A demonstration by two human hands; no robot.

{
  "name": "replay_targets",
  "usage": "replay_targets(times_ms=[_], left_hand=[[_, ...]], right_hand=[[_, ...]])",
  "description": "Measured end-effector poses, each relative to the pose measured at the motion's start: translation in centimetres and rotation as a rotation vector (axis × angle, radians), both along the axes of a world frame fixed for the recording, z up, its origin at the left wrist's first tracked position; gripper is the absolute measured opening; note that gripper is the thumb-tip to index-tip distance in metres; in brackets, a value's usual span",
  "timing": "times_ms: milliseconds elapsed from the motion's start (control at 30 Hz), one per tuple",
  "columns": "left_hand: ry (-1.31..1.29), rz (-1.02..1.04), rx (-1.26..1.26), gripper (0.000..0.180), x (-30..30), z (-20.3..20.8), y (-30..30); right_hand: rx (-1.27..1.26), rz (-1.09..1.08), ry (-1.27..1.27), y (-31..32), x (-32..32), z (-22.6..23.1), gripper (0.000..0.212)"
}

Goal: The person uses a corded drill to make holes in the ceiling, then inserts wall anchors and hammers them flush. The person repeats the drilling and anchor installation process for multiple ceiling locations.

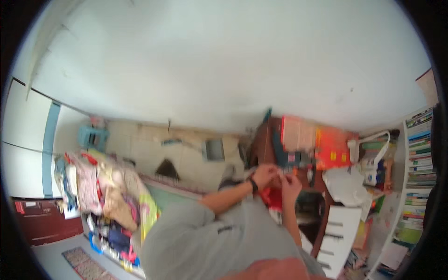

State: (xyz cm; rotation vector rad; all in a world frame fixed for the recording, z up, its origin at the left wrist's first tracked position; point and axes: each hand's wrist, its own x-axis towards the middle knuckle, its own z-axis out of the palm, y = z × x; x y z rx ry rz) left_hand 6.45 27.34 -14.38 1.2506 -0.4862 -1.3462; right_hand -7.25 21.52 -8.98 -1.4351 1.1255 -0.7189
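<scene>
My left hand (pixel 265 176), with a dark band on its wrist, and my right hand (pixel 291 185) meet in front of my body, near the edge of a dark brown desk (pixel 263 147). Both sets of fingers are pinched together, their tips close to one another. Whatever lies between the fingertips is too small and blurred to name. Just below the hands shows a bright red item (pixel 271 198), partly covered by my arms; its kind is unclear.
Orange-red flat packages (pixel 332 148) and a crumpled white plastic bag (pixel 344 184) lie on the desk to the right. Beyond stands a shelf full of books (pixel 420 161). Piled clothes (pixel 109 179) cover a bed at left. A grey square container (pixel 214 150) sits on the floor.
</scene>
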Motion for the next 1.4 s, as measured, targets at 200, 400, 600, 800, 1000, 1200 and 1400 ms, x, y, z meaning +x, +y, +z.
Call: replay_targets(times_ms=[200, 400, 600, 800, 1000, 1200, 1400], left_hand=[[-0.2, 0.078, -0.161, 0.017, 2.1, 3.7, -0.4], [-0.336, 0.075, -0.189, 0.016, 4.0, 8.0, 0.1], [-0.246, 0.156, -0.229, 0.013, 5.4, 8.4, 0.4], [-0.38, -0.017, -0.194, 0.013, 5.2, 12.6, 0.1], [-0.415, -0.134, -0.219, 0.014, 3.5, 13.8, -1.2], [-0.277, -0.091, -0.223, 0.023, 1.9, 14.3, -3.3], [-0.342, 0.003, 0.101, 0.026, -0.4, 11.0, 2.1]], right_hand=[[-0.077, -0.039, 0.023, 0.6, 2.2, 4.3, 0.013], [-0.129, -0.077, -0.173, 1.2, 4.2, 5.3, 0.01], [-0.283, -0.079, -0.101, 1.9, 6.1, 8.7, 0.009], [-0.215, -0.092, -0.185, 1.8, 3.6, 9.9, 0.009], [-0.048, -0.179, -0.329, 1.5, 1.2, 9.7, 0.008], [0.06, -0.3, -0.564, -2.0, -1.0, 9.4, 0.008], [-0.009, -0.389, -0.622, -12.7, -3.5, 8.9, 0.01]])
